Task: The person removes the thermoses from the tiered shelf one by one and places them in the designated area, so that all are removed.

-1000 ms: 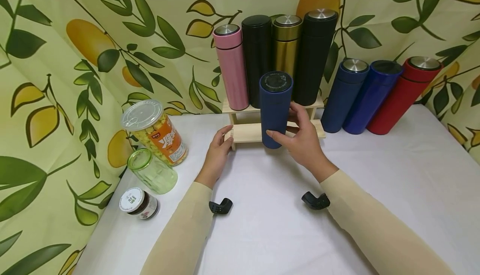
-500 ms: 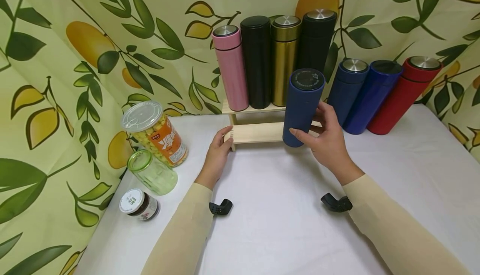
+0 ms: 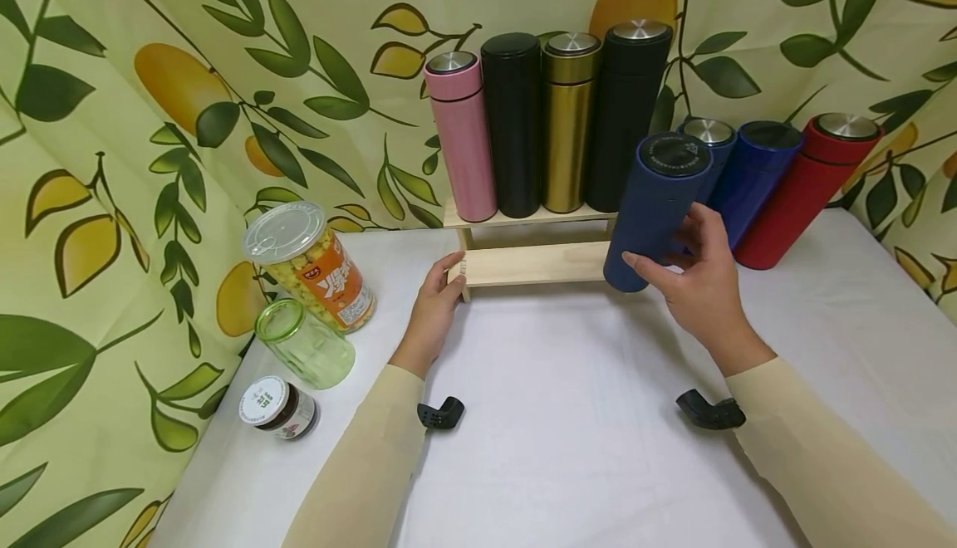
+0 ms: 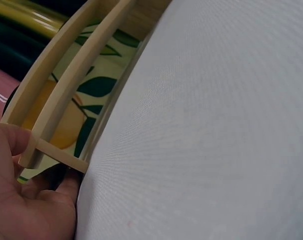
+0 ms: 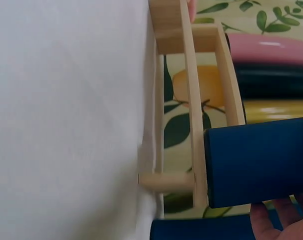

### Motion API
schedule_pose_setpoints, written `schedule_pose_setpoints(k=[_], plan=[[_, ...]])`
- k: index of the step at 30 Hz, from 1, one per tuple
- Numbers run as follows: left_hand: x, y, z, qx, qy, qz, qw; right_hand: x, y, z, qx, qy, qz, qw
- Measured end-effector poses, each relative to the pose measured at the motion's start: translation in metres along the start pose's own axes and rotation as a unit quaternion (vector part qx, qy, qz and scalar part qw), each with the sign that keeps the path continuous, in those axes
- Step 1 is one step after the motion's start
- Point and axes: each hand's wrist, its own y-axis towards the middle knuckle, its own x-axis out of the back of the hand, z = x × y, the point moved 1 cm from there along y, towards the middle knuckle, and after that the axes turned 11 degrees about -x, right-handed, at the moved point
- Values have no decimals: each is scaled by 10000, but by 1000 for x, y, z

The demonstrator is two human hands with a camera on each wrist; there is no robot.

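Note:
A matte blue bottle, its dark lid upward and leaning slightly right, is gripped by my right hand at the right end of the wooden rack's lower step. In the right wrist view the blue bottle has its base at the front board of the rack, with fingertips along one side. My left hand pinches the rack's left end; in the left wrist view thumb and fingers of that hand are around the end of the wood.
On the rack's upper step stand pink, black, gold and another black bottle. Right of it are two blue bottles and a red one. At left stand a snack tub, a green glass and a small jar.
My right hand has moved right along the lower step with the blue bottle, which now covers part of another blue bottle behind. My left hand stays at the rack's end.

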Motion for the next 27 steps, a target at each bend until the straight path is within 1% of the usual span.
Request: schedule_pose_setpoints(k=[9,14,18,22,24,27], plan=[[1,0,1,41,155,-6,9999,27,3,-10,-227,-241,-433,9985],[1,0,2,64,113,-5,9999,43,3,-13,-425,-451,-735,9954],[1,0,0,68,91,-9,9999,57,3,-16,-615,-525,-930,9924],[1,0,0,66,133,-37,9999,71,5,-21,-655,-571,-1202,9889],[1,0,0,73,133,-40,9999,79,6,-23,-660,-561,-1381,9866],[1,-1,0,80,132,-38,9999,89,6,-23,-803,-672,-1621,9812]])
